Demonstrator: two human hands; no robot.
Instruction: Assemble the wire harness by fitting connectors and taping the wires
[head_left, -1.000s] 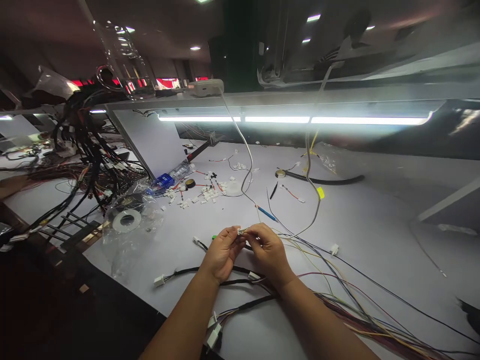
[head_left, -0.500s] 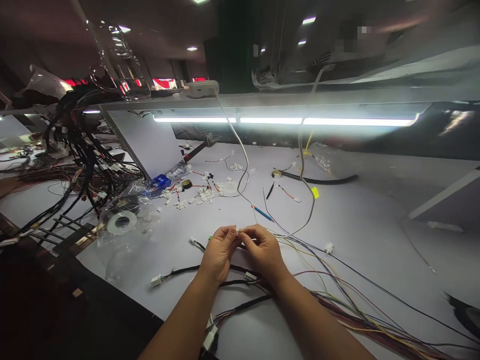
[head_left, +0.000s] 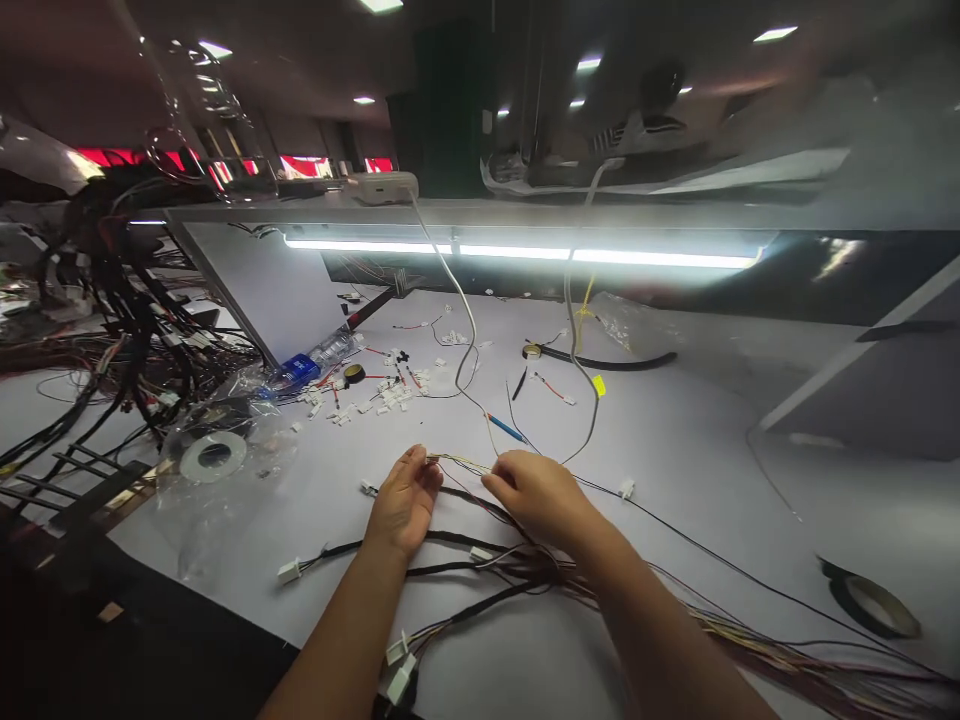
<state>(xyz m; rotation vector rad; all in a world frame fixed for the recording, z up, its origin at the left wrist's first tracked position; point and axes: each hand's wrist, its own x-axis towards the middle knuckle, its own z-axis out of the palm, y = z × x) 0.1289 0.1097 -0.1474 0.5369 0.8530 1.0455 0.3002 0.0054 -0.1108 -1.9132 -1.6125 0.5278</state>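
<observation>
My hands have dropped lower and spread apart since a moment ago. Left hand (head_left: 405, 500) and right hand (head_left: 536, 490) now pinch a thin wire bundle (head_left: 461, 462) stretched between them, fingers clamped on it, just above the worktop (head_left: 675, 450) near the middle. Looks like the little connector's done and I'm onto the wires.

- The table (head_left: 697, 440) is plain white.
- Wires (head_left: 750, 650) at 4 o'clock are yellow, red, blue and black.
- Plugs (head_left: 289, 571) on black cables are white.
- The bottle (head_left: 307, 365) at 10 o'clock has a blue label.
- A yellow tag (head_left: 598, 385) hangs on the grey cord.
- The tape roll (head_left: 870, 605) at 4 o'clock is black.
</observation>
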